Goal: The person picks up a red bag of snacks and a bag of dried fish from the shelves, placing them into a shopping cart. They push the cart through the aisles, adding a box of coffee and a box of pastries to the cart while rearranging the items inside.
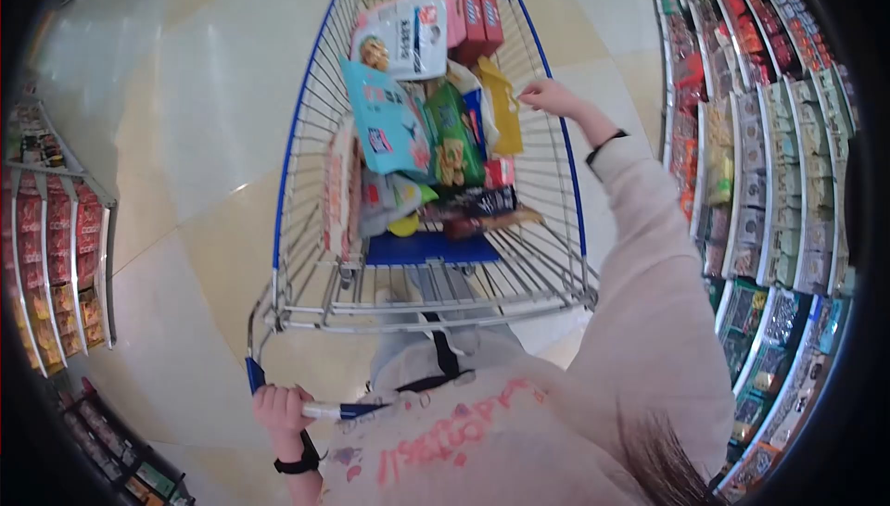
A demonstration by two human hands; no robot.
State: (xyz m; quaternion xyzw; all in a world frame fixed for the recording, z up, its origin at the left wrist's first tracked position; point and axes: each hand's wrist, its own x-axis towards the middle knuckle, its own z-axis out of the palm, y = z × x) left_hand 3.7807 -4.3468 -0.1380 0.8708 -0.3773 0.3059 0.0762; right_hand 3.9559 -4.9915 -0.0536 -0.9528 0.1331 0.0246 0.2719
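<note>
My left hand [283,411] is closed around the left part of the cart handle [324,410]. My right hand [549,98] reaches over the right side of the shopping cart [577,200], fingers bent in a pinch at the edge of a yellow packet [502,107]. Beside that packet lies a green snack bag [454,131]. Further left are a light blue pouch [382,121] and a white bag [408,38]. Two red boxes [477,22] stand at the cart's far end. Nearer me are a grey packet [385,198] and a dark packet [482,201].
Shelves of packaged goods [751,145] curve along the right side. On the left stands another shelf with red packets [57,228], and a dark rack [116,450] is at lower left. Pale tiled floor [195,135] shows around the cart.
</note>
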